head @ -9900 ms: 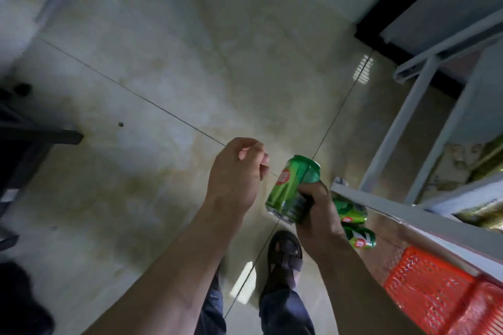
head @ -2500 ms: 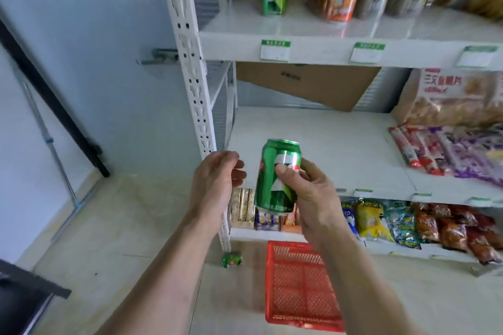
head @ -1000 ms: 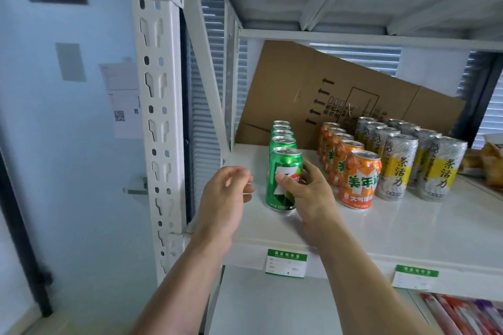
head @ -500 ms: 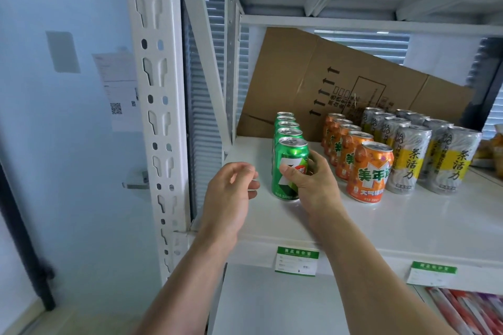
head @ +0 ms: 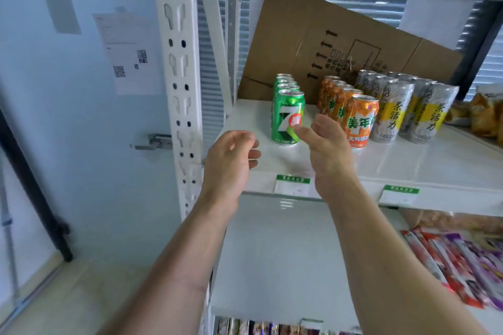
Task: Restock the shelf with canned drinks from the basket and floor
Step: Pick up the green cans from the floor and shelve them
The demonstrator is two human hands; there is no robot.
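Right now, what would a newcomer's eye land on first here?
The green can standing at the front of its row on the white shelf, with the right hand open just beside it. Next, the orange cans and silver-yellow cans lined up to its right, and a tilted cardboard sheet behind them.

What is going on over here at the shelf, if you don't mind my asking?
A person is restocking canned drinks. A green can stands upright at the front of a row of green cans on the white shelf, beside rows of orange cans and silver-and-yellow cans. The right hand is open just in front of the green can, holding nothing. The left hand hangs loosely curled near the shelf edge, also holding nothing.
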